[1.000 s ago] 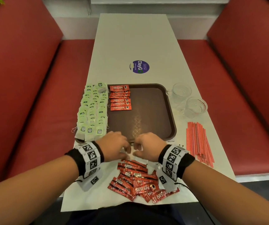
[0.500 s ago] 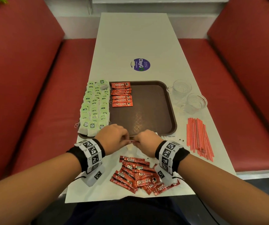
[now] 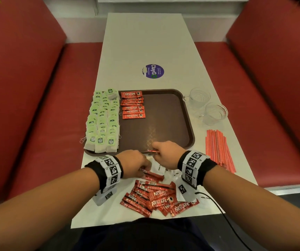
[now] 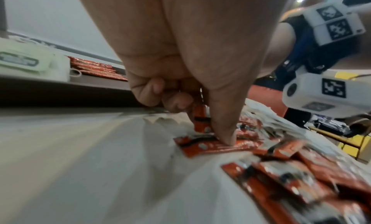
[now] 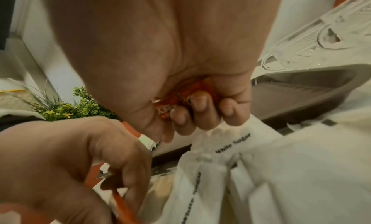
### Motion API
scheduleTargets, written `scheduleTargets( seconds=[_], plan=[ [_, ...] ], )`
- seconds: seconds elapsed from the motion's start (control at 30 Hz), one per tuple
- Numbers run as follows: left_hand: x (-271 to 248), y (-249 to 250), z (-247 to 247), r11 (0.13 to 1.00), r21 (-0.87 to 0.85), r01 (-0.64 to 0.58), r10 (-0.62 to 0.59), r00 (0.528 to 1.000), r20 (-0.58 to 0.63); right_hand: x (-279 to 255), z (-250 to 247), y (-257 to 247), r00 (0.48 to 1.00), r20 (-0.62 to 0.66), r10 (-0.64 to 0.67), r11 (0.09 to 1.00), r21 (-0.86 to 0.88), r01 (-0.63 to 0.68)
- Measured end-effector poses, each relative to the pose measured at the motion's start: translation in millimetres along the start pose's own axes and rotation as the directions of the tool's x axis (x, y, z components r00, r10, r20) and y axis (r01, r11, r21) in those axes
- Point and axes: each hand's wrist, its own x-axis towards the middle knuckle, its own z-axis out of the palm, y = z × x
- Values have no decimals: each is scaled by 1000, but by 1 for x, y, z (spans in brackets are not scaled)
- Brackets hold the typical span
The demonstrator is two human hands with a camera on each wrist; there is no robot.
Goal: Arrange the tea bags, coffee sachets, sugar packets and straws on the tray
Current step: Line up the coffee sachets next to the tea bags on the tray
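While the white table (image 3: 145,42) carries everything, the brown tray (image 3: 172,124) at its centre is only part filled: tea bags (image 3: 103,122) crowd its nine o'clock side and a short column of coffee sachets (image 3: 132,105) runs down from about eleven o'clock, the rest of the floor bare. The straws (image 3: 218,147) lie off the tray at three o'clock, below two glass cups (image 3: 207,105), and the loose pile of sachets (image 3: 156,198) sits at six o'clock with the white sugar packets (image 5: 230,164) beside it. The coffee step looks to be in hand. The right hand (image 3: 165,154), over the tray's near rim, is clenched round a sachet (image 5: 180,100), with more red stock showing at its fingertips from the head view; how many it grasps I cannot tell. The left hand (image 3: 133,163) is down on the pile, thumb pressing one sachet flat while its curled fingers (image 4: 176,100) pinch another (image 4: 201,118). Half a second ago the two hands met at the tray's near edge; now the left has dropped back toward six o'clock into the pile and the right has edged onto the tray. Next, I judge, the held sachets need carrying toward eleven o'clock and laying square under the last one in the column, label up.
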Motion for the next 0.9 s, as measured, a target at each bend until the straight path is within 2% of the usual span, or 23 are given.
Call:
scheduleTargets(
  seconds=[0.1,0.2,0.3,0.37,0.43,0.5,0.57,0.7,0.8,0.9],
  plan=[
    [-4,-9,-12,998,-60,33,-41,990,-136,3,-3,1,1000,4,-1,1000,31,1],
    [-12,-18,-26,994,-100,48,-76,950,-304,6,-9,1,1000,-7,-8,996,89,9],
    [-21,-33,-34,995,-92,29,-72,856,-512,10,-18,-2,1000,-8,-6,990,143,7],
    [-26,-42,-37,995,-92,24,-73,805,-588,13,-23,-4,999,-44,-28,981,191,36],
    [-28,-48,-41,995,-99,27,-80,806,-586,17,-27,-6,988,-130,-82,974,200,107],
    [-29,-50,-45,993,-119,24,-86,829,-553,21,-30,-6,971,-202,-128,978,135,157],
    [-27,-50,-47,990,-137,41,-108,840,-531,26,-29,-5,961,-228,-157,982,70,177],
    [-19,-51,-54,980,-178,91,-166,866,-471,33,-30,-1,949,-254,-189,977,52,208],
    [-7,-58,-57,961,-216,174,-249,883,-397,36,-31,2,953,-277,-126,980,117,164],
    [8,-72,-60,919,-246,308,-381,856,-349,37,-32,7,971,-239,28,959,281,42]
  ],
)
